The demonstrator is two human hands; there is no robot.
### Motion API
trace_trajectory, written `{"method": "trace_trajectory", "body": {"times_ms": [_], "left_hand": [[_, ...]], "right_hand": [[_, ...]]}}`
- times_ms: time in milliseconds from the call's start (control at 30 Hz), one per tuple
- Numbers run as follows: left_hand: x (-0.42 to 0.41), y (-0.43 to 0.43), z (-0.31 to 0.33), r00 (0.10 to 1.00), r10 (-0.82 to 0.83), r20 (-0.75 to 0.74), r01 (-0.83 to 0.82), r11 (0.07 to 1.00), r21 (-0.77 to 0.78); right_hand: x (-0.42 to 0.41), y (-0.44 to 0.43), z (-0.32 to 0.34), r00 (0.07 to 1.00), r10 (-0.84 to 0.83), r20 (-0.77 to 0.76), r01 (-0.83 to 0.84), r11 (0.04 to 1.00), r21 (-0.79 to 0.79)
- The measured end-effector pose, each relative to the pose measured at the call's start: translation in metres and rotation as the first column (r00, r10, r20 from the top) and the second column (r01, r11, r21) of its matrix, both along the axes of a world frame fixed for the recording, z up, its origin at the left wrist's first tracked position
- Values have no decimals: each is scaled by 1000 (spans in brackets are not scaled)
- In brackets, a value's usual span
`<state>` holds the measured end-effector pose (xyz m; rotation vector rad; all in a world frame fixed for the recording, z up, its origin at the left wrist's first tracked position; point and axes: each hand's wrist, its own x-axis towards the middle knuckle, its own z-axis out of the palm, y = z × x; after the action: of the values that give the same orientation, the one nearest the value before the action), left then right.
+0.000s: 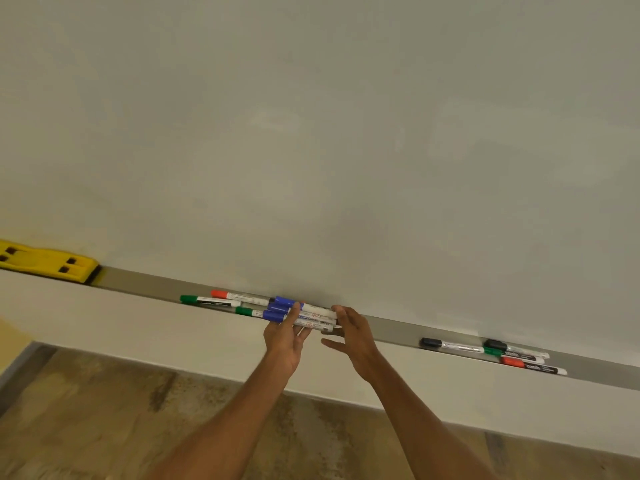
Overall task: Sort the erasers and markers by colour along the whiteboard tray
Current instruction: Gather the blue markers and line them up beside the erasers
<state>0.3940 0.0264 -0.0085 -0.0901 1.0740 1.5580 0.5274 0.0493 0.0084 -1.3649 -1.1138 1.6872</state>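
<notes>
Both hands work at the middle of the whiteboard tray (391, 329), gathering the blue-capped markers (282, 308) into one bundle. The left hand (284, 341) grips the bundle from below and in front, thumb over the barrels just behind the three blue caps, so it is closed around them. The right hand (353, 337) sits at the tail ends of the same markers, fingers spread and loosely curved; whether it presses on the ends or only hovers just beside them I cannot tell. The step in hand looks like squaring up the blue group before it is set down as one block.

Just beside the bundle toward the tray's left end lie a green-capped marker (188, 299), a red-capped marker (220, 294) behind it against the board, and a second green-capped marker (244, 311) touching the blue caps. Toward the right end, well apart, lies a mixed cluster: a black-capped marker (430, 342), another black one (496, 344), a green one (492, 351) and a red one (512, 362). A yellow eraser (48, 259) rests at the far left end.

The next move probably calls for laying the blues flat in a clear stretch of tray, then pairing greens with greens and reds with reds across both clusters, since the colours are not yet sorted.

The tray is a narrow grey ledge under a plain whiteboard (311, 133); below it runs a pale wall and a worn wooden floor (104, 410)
</notes>
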Motion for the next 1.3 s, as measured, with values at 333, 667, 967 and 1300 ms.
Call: {"method": "trace_trajectory", "body": {"times_ms": [333,667,967,1300], "left_hand": [[-71,-15,1,995,92,-32,-93,995,-28],[-152,-29,-1,993,103,-55,-103,995,-4],[-244,-35,1,989,103,-107,-103,995,1],[-371,-31,-1,860,130,-494,-98,991,91]], "right_hand": [[-84,-10,3,997,66,-37,-65,998,24],[-166,-20,2,998,66,1,-66,995,70],[-251,-28,7,997,53,-55,-51,998,36],[-322,-16,-5,998,-2,-55,3,1000,12]]}}
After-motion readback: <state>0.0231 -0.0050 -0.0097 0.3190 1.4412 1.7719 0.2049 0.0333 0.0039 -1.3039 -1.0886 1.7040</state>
